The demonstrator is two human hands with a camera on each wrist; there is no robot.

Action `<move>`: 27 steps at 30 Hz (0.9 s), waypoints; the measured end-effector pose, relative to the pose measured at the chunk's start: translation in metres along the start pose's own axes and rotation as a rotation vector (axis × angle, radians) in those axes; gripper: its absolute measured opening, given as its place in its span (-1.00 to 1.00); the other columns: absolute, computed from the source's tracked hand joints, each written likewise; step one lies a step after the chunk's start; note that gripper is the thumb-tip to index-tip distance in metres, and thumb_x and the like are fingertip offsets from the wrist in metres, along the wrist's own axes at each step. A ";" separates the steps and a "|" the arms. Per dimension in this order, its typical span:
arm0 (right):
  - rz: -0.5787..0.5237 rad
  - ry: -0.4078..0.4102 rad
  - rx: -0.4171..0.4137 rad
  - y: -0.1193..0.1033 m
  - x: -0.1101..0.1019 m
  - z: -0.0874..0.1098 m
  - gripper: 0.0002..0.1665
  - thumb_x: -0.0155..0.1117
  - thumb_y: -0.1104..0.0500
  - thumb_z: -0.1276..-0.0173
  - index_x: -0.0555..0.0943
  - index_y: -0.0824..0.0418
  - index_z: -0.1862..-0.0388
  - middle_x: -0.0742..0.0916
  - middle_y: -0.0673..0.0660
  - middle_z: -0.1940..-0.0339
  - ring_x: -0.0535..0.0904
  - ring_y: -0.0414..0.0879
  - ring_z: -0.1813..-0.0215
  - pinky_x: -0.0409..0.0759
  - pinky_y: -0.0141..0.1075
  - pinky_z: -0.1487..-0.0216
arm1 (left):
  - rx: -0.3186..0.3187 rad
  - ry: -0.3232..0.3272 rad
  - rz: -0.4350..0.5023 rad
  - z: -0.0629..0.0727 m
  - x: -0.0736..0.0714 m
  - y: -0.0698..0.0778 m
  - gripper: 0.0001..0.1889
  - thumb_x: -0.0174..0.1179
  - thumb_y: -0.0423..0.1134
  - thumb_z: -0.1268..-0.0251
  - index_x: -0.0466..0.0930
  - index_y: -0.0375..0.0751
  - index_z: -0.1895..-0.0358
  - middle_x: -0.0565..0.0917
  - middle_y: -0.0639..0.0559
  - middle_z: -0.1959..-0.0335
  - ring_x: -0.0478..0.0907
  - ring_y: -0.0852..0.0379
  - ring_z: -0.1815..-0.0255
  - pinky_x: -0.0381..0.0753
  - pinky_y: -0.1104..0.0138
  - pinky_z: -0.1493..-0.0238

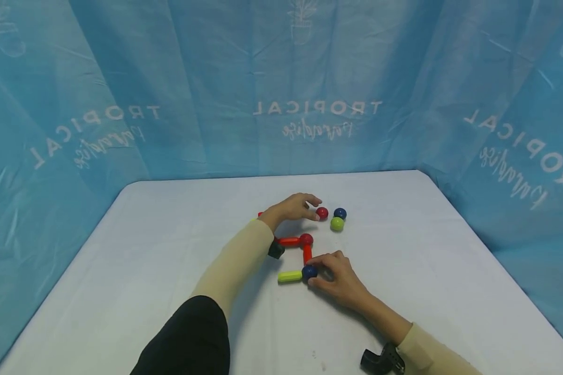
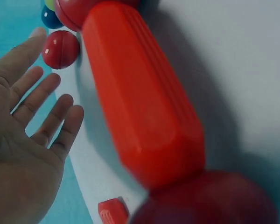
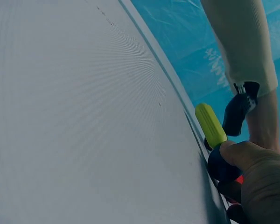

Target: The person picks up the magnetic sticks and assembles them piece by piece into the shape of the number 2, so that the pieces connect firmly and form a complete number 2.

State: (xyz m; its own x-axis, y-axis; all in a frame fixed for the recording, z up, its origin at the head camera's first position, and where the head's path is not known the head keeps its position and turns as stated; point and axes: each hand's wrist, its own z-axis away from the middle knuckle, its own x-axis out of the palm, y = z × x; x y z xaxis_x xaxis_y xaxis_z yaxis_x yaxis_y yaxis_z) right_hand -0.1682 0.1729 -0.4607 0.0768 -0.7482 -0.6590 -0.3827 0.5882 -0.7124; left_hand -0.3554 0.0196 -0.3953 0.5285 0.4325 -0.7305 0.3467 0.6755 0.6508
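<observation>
My left hand [image 1: 294, 207] reaches over the far part of the table, its fingers spread loosely around a loose red ball [image 1: 322, 213]. In the left wrist view the thumb overlaps the edge of that ball [image 2: 60, 49], and the palm holds nothing. With thumb and fingers, my right hand [image 1: 340, 278] pinches a dark blue ball [image 1: 309, 272]. A yellow-green rod [image 1: 290, 276] sticks out left from this ball, and a red rod [image 1: 307, 253] leads away to another red ball [image 1: 306, 239]. From there a second red rod [image 1: 289, 241] runs left, its end hidden by the left wrist.
A loose blue ball [image 1: 340, 213] and a green ball [image 1: 337, 224] lie right of the loose red one. Behind the left forearm, a red piece [image 2: 113, 211] is partly visible. Blue curtains [image 1: 281, 140] surround the white table [image 1: 169, 229] at the back and sides.
</observation>
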 end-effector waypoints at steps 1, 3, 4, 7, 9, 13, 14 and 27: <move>0.001 0.002 -0.009 0.000 0.000 0.000 -0.53 0.44 0.05 -0.09 0.59 -0.15 -0.02 0.63 -0.16 0.08 0.31 -0.21 0.07 0.27 -0.25 0.07 | 0.002 -0.008 0.007 -0.002 0.001 -0.001 -0.41 0.24 -0.10 -0.22 0.34 0.01 -0.34 0.42 0.01 -0.32 0.31 -0.04 -0.36 0.36 0.04 -0.29; 0.001 0.005 -0.022 0.000 0.001 0.001 -0.53 0.44 0.05 -0.09 0.59 -0.15 -0.02 0.64 -0.16 0.08 0.31 -0.21 0.07 0.27 -0.26 0.07 | 0.000 -0.025 0.020 -0.007 0.002 -0.004 -0.40 0.24 -0.10 -0.22 0.33 0.02 -0.35 0.41 0.01 -0.32 0.31 -0.04 -0.36 0.35 0.04 -0.30; 0.004 0.006 -0.030 -0.001 0.001 0.001 -0.53 0.44 0.05 -0.09 0.59 -0.15 -0.02 0.64 -0.16 0.08 0.31 -0.21 0.08 0.27 -0.27 0.08 | -0.005 -0.032 0.026 -0.008 0.003 -0.004 -0.40 0.25 -0.10 -0.21 0.33 0.03 -0.35 0.41 0.01 -0.33 0.31 -0.04 -0.36 0.34 0.04 -0.30; 0.009 0.011 -0.046 -0.001 0.001 0.002 -0.54 0.44 0.04 -0.10 0.59 -0.15 -0.02 0.64 -0.16 0.09 0.32 -0.21 0.09 0.27 -0.28 0.09 | -0.019 -0.041 0.024 -0.013 0.005 -0.005 -0.39 0.26 -0.10 -0.20 0.32 0.07 -0.35 0.40 0.02 -0.32 0.32 -0.02 -0.33 0.35 0.05 -0.30; 0.013 0.012 -0.048 -0.002 0.000 0.002 -0.54 0.43 0.04 -0.10 0.59 -0.14 -0.02 0.64 -0.16 0.09 0.32 -0.20 0.09 0.27 -0.28 0.09 | -0.021 -0.041 0.013 -0.015 0.007 -0.005 -0.39 0.26 -0.11 -0.19 0.33 0.08 -0.35 0.41 0.01 -0.32 0.33 -0.02 -0.31 0.36 0.06 -0.29; 0.013 0.006 -0.039 -0.002 -0.001 0.001 -0.54 0.44 0.05 -0.09 0.59 -0.13 -0.02 0.65 -0.15 0.08 0.32 -0.20 0.08 0.28 -0.28 0.09 | -0.027 -0.026 -0.003 -0.019 0.010 -0.004 -0.41 0.26 -0.13 -0.19 0.35 0.09 -0.33 0.43 0.02 -0.29 0.36 0.00 -0.26 0.41 0.11 -0.25; 0.015 0.004 -0.035 -0.002 -0.001 0.001 -0.54 0.44 0.05 -0.09 0.59 -0.14 -0.02 0.65 -0.15 0.07 0.32 -0.21 0.07 0.28 -0.28 0.08 | -0.028 -0.022 -0.003 -0.020 0.010 -0.005 -0.42 0.26 -0.13 -0.19 0.36 0.10 -0.32 0.43 0.02 -0.28 0.36 0.01 -0.25 0.42 0.12 -0.24; 0.023 0.012 -0.027 0.000 0.000 0.000 -0.54 0.44 0.05 -0.09 0.60 -0.15 -0.01 0.64 -0.18 0.09 0.33 -0.20 0.07 0.29 -0.28 0.07 | -0.046 0.033 0.007 -0.017 0.012 -0.004 -0.51 0.25 -0.15 -0.21 0.45 0.07 -0.24 0.49 0.01 -0.19 0.38 0.06 -0.13 0.44 0.18 -0.20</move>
State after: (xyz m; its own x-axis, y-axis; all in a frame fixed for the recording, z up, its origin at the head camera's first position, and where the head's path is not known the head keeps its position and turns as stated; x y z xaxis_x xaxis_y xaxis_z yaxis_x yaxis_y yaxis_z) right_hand -0.1678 0.1731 -0.4605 0.0572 -0.7385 -0.6719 -0.4089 0.5966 -0.6906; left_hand -0.3638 0.0327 -0.4102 0.5046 0.4568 -0.7326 0.3067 0.6984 0.6467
